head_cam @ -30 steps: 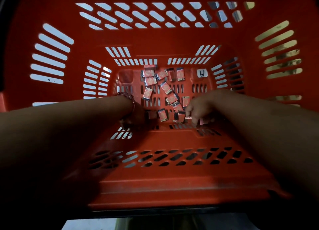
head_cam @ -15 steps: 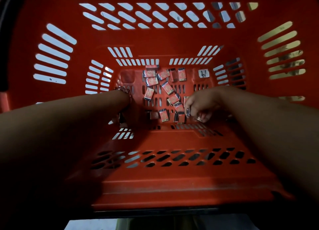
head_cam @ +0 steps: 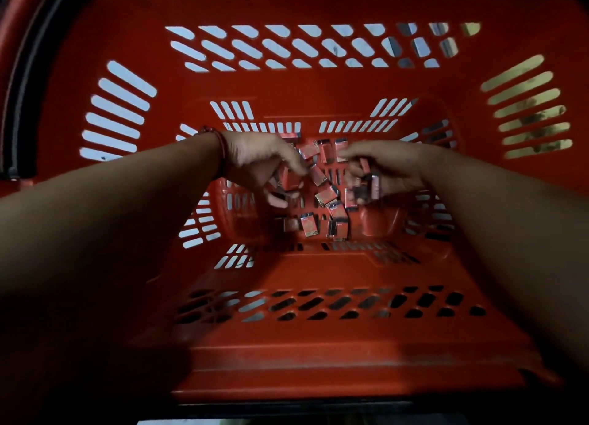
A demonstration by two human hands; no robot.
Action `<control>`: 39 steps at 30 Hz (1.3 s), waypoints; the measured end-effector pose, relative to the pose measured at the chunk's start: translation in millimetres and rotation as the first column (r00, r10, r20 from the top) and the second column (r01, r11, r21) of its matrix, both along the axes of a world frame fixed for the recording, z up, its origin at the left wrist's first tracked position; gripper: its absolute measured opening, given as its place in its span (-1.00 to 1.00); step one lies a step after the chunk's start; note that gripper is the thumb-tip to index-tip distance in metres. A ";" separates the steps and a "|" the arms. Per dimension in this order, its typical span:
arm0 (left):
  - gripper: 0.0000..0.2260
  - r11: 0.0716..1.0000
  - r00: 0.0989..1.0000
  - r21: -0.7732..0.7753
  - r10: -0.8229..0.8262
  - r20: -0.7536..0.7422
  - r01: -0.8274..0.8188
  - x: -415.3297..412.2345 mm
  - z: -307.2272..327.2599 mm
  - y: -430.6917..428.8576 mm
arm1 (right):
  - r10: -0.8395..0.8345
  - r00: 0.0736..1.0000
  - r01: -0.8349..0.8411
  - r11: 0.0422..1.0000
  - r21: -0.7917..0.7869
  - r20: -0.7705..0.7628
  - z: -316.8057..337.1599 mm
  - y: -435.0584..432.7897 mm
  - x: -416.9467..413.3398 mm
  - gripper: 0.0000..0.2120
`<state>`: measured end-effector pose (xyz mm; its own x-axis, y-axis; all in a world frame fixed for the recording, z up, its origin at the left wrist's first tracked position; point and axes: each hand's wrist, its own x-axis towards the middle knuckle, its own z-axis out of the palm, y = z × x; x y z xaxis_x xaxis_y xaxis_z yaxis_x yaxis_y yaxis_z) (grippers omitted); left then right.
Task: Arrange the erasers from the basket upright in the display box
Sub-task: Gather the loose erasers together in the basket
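Several small red-wrapped erasers (head_cam: 325, 196) lie loose on the floor of a deep red plastic basket (head_cam: 318, 345). Both my arms reach down into it. My right hand (head_cam: 389, 169) hangs above the pile with its fingers curled round a few erasers (head_cam: 366, 190). My left hand (head_cam: 258, 165), with a red bracelet on the wrist, is beside it on the left, fingers curled round what looks like a couple of erasers (head_cam: 285, 181), blurred by motion. The display box is not in view.
The basket's slotted walls rise high on all sides around my hands. A black handle (head_cam: 28, 83) runs along its upper left rim. A pale floor shows through the slots.
Both hands have lifted off the basket floor and come towards each other over the pile. My right hand now carries erasers it picked from the near right of the heap.
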<state>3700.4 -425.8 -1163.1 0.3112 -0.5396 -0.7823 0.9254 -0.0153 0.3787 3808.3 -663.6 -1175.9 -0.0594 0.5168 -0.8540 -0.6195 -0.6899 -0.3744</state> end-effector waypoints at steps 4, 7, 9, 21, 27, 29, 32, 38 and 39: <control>-0.72 0.960 0.999 0.278 0.025 0.044 -0.036 1.1 -3.0 -13.8 | -0.001 0.974 0.036 0.988 -0.148 0.225 -0.4 -1.2 -0.7 -0.88; -0.78 0.854 0.987 0.519 -0.048 0.154 -0.040 -4.5 -16.2 -14.7 | 0.191 0.750 -0.029 0.966 -0.258 0.634 -9.6 -1.9 -5.1 -0.86; -0.80 0.613 0.899 0.790 -0.344 0.270 -0.003 -8.8 -19.8 -12.2 | 0.330 0.459 -0.132 0.944 -0.304 0.825 -9.9 -3.2 -9.1 -0.85; -0.39 0.225 0.582 0.974 -0.797 0.160 0.040 -14.2 -35.0 -23.6 | 0.596 0.302 -0.411 0.785 -0.463 0.744 -7.8 12.2 -41.0 -0.30; -0.57 0.215 0.596 0.970 -0.796 0.107 0.112 -17.1 -40.0 -17.6 | 0.579 0.205 -0.435 0.776 -0.457 0.789 -17.2 19.7 -42.1 -0.41; -0.59 0.218 0.563 0.975 -0.813 0.153 0.051 -21.4 -40.8 -12.8 | 0.561 0.110 -0.438 0.768 -0.466 0.820 -19.4 24.1 -44.3 -0.40; -0.41 0.225 0.528 0.972 -0.820 0.222 -0.059 -27.7 -40.0 -3.6 | 0.536 -0.039 -0.447 0.745 -0.495 0.843 -19.6 32.7 -47.8 -0.37; 0.13 0.221 0.507 0.959 -0.856 0.104 0.176 -36.9 -38.4 7.1 | 0.621 -0.210 -0.504 0.594 -0.628 0.755 -27.9 47.0 -56.5 -0.07; 0.14 0.210 0.490 0.954 -0.868 0.081 0.214 -38.1 -39.2 7.2 | 0.621 -0.221 -0.495 0.594 -0.635 0.752 -30.0 46.9 -57.4 -0.08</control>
<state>3662.2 -418.7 -1202.3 0.6977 -0.0308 -0.7157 0.1306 -0.9769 0.1693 3750.9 -616.7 -1206.0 0.4754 0.7075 -0.5229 0.7928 -0.6021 -0.0939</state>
